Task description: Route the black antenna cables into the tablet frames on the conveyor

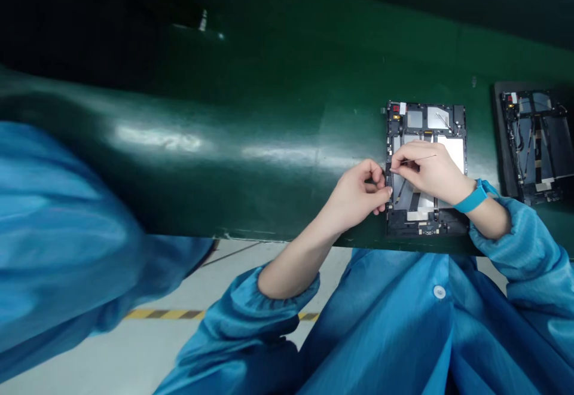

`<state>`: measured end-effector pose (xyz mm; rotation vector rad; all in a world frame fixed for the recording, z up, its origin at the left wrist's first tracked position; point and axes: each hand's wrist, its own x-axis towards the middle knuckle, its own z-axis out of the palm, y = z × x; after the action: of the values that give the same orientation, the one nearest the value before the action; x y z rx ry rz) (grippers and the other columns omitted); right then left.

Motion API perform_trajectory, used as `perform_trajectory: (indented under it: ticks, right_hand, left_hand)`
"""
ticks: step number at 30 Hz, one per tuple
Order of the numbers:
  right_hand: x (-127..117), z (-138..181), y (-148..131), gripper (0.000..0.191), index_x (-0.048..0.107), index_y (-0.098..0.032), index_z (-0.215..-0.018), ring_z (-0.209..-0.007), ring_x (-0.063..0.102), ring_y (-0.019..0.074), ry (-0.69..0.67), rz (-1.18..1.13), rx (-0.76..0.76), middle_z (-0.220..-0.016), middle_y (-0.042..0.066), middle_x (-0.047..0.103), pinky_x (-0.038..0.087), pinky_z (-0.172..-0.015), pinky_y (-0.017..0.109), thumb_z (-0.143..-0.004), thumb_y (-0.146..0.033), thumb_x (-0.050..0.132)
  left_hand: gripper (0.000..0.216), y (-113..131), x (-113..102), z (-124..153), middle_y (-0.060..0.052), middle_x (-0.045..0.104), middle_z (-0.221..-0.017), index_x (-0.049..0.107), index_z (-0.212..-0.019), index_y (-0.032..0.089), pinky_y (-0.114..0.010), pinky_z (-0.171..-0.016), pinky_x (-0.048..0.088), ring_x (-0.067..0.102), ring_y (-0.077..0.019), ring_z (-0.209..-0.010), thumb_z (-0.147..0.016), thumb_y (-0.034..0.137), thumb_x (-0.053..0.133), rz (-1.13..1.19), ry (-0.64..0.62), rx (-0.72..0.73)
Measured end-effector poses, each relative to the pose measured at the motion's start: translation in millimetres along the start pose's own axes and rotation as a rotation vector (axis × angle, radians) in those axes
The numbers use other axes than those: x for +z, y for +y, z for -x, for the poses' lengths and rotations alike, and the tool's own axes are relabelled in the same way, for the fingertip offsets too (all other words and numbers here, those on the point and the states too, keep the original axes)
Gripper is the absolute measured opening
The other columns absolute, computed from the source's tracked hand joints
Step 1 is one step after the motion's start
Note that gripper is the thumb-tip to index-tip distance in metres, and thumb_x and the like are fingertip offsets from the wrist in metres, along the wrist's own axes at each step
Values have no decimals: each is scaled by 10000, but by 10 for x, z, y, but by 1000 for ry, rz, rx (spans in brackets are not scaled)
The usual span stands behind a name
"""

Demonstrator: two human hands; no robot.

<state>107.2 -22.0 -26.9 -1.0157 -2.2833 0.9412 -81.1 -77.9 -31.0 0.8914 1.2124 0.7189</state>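
Note:
An opened tablet point(410, 227) lies on the green table, its boards, cables and silvery plates exposed. Curled at its left edge, my left hand point(359, 195) has the thumb tip on the rim and the fingers bent beside it. Above the tablet's left half, my right hand point(430, 171) pinches a thin dark wire point(426, 157), whose free end sticks out over the back of the hand. The fingertips of that hand are close to the left rim, and the hand hides part of the tablet's middle.
To the right, a second opened tablet point(547, 144) rests on a dark tray point(501, 138). The green tabletop point(269, 84) stretches left and away. Another person's blue sleeve point(67, 233) is at the left. The table's front edge point(269, 240) runs just below the first tablet.

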Motion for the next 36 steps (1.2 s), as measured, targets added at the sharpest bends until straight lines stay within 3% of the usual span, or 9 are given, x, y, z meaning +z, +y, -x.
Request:
perform_trajectory:
  ticks: [7,15,20,25,31,36]
  right_hand:
    - [24,-19,48,196,684,-200,-812,-780,616,162,62,-45,-16,-840,15,721,483,-763,291,-870,-27,614]
    - [48,-73,47,232,687,-193,-830,-840,633,182,54,0,19,-868,30,727,474,-804,305,-871,2,570]
    - [66,-111,23,243,696,-191,-847,-871,630,187,36,26,56,-889,30,727,459,-820,307,-864,11,560]
    - [39,-143,-1,239,713,-192,-867,-863,624,185,1,31,69,-894,32,721,448,-810,303,-878,-6,563]
    - [-32,-265,60,254,732,-202,-878,-905,628,199,45,69,83,-929,36,732,439,-833,315,-869,-10,565]
    - [-29,-328,129,218,733,-192,-864,-849,618,188,54,56,101,-902,37,734,432,-802,306,-878,-31,587]
  left_hand:
    - [279,23,85,-110,122,453,-470,385,-703,240,-171,-335,318,471,-75,-351,-635,89,610,-34,102,-23]
    - [290,8,-64,-261,104,432,-509,406,-675,227,-181,-444,357,443,-61,-439,-680,158,688,-162,81,197]
    - [308,42,-96,-254,96,461,-501,368,-700,241,-185,-442,374,472,-74,-432,-735,180,668,-163,23,158]
    - [320,116,-58,-253,88,465,-487,344,-671,241,-169,-419,358,479,-69,-421,-691,114,636,-156,28,102]
    - [328,185,-44,-299,98,433,-472,335,-663,244,-166,-376,338,473,-71,-400,-613,56,599,-150,17,46]
    - [328,234,-124,-392,85,502,-451,356,-701,246,-157,-368,323,466,-70,-370,-675,84,640,-235,-6,58]
